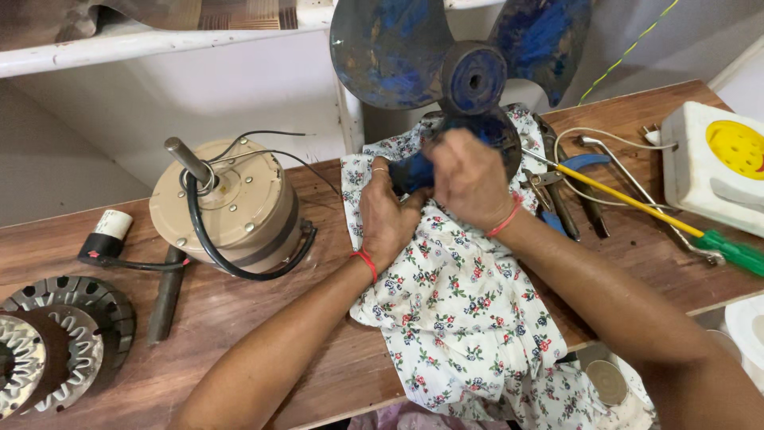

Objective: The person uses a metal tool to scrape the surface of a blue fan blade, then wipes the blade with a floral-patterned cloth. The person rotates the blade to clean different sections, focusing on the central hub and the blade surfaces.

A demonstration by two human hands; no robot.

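A blue plastic fan blade [414, 56] with a round hub stands tilted at the back of the wooden bench, its lower blade wrapped in a white floral cloth [454, 318]. My left hand [386, 215] presses the cloth against the lower blade from the left. On the right side of that blade my right hand [469, 179] grips blade and cloth together. Both wrists wear a red thread.
A beige fan motor [231, 207] with shaft and black cable sits left of the cloth. Metal stator laminations [48, 334] lie at far left beside a capacitor [103, 235]. Pliers [557, 191], a yellow-green screwdriver [652, 211] and a white foam box [716, 163] lie right.
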